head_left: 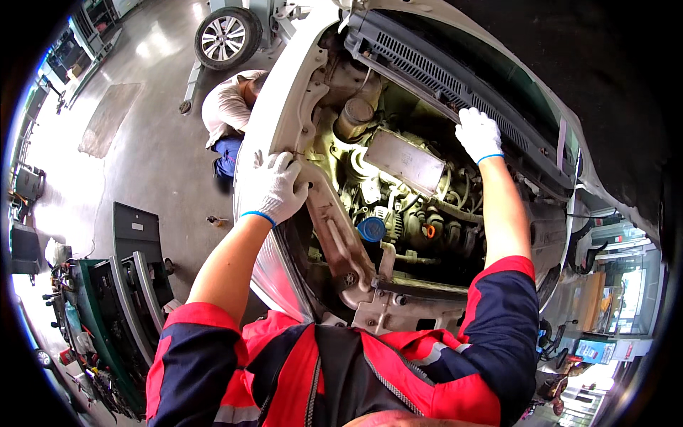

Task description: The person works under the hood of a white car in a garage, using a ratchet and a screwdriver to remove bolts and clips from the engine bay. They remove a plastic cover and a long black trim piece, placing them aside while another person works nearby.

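Note:
Both hands wear white knit gloves with blue cuffs. My left hand (276,188) rests on the left edge of the engine bay, on the white fender (283,107), its fingers apart and holding nothing. My right hand (479,135) reaches to the far side of the bay, at the lower edge of the black slotted cowl panel (434,75). Its fingers are curled in, and whatever they may hold is hidden. Between the hands lies the lit engine, with a flat grey rectangular cover (405,160), a round canister (355,117) and a blue cap (371,229).
A co-worker (231,110) crouches beside the car at the left. Behind them a wheel (228,38) is up by a lift post. A dark tool cabinet (117,313) with drawers pulled out stands at lower left. The raised hood (597,85) fills the upper right.

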`<state>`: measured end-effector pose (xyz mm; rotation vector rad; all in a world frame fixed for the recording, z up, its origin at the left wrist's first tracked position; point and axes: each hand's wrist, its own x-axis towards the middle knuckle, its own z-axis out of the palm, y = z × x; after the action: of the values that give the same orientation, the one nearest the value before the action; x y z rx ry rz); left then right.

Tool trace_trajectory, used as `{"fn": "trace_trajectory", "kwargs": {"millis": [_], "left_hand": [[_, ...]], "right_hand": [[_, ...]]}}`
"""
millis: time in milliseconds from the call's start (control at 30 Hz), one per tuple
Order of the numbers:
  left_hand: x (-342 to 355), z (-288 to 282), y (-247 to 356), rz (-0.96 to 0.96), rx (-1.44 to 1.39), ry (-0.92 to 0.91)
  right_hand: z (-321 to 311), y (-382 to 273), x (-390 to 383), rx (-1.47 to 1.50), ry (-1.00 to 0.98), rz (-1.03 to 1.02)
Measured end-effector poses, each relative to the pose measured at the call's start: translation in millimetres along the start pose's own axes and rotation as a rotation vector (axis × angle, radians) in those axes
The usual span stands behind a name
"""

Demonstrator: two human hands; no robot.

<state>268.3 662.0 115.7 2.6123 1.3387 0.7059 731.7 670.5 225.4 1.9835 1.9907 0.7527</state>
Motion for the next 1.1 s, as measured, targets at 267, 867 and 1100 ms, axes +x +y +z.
{"fn": "trace_trajectory", "kwargs": {"millis": [267, 867, 1100], "left_hand": [[0, -2, 2, -0.001, 0.008, 0.017], [5, -4, 5, -0.011, 0.001, -0.018], [3, -7, -2, -0.029, 0.004, -0.022]], "right_hand": [[-1, -49, 42, 0.086, -0.123, 0.120], [1, -68, 78, -0.017, 0.050, 0.090], [-21, -134, 132, 0.240, 0.044, 0.043]]}}
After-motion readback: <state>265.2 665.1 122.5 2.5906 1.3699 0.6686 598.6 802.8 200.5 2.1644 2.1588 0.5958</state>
